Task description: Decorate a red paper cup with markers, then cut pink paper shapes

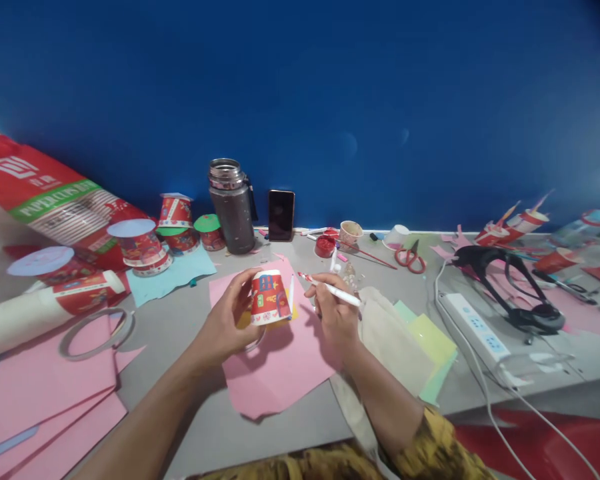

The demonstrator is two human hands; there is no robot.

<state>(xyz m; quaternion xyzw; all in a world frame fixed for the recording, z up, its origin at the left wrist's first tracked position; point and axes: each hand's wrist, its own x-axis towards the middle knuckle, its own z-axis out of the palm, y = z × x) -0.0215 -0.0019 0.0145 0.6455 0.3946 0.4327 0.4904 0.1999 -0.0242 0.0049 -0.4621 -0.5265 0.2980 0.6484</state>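
Note:
My left hand (229, 317) is wrapped round a red paper cup (269, 297) with coloured drawings on its side. The cup is a little tilted, its narrower end up, above a sheet of pink paper (280, 380). Pinched in the fingers of my right hand (334, 317) is a white marker (343, 293). Its reddish tip points left toward the cup, with a gap between them. A yellow piece shows just behind the cup, mostly hidden.
Decorated cups (135, 245) stand at left near a tape roll (70, 343). Along the blue wall are a steel flask (234, 217), a phone (281, 217), a red tub (325, 247) and scissors (411, 259). At right lie a power strip (473, 327) and a black headset (510, 287).

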